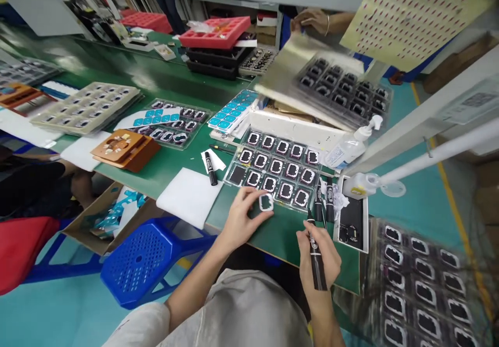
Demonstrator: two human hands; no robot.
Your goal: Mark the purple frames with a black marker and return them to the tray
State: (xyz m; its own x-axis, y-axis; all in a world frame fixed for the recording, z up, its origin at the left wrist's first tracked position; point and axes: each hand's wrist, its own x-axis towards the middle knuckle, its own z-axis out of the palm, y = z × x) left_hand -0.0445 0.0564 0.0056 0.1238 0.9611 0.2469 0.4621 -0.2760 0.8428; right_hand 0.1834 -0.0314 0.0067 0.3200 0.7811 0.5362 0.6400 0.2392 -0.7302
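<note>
Between thumb and fingers, my left hand [242, 217] grips a small squarish part with a white frame and dark centre [266, 202], just over the table's front edge. My right hand [320, 251] is closed around a black marker pen [316, 261], its tip pointing up and away from me. Beyond both hands lies a clear plastic tray [268, 169] with rows of similar parts; its near-left pocket [236, 174] has no white-framed part in it. More black markers [329, 200] lie to the right of this tray, and another marker [210, 168] rests on white paper to its left.
A spray or pump bottle [353, 142] and a white box [353, 217] stand at right. Stacked part trays [424, 284] sit lower right. An orange fixture [125, 149], white foam sheet [189, 196] and blue stool [140, 258] are at left. Another person's hands [317, 21] show at the back.
</note>
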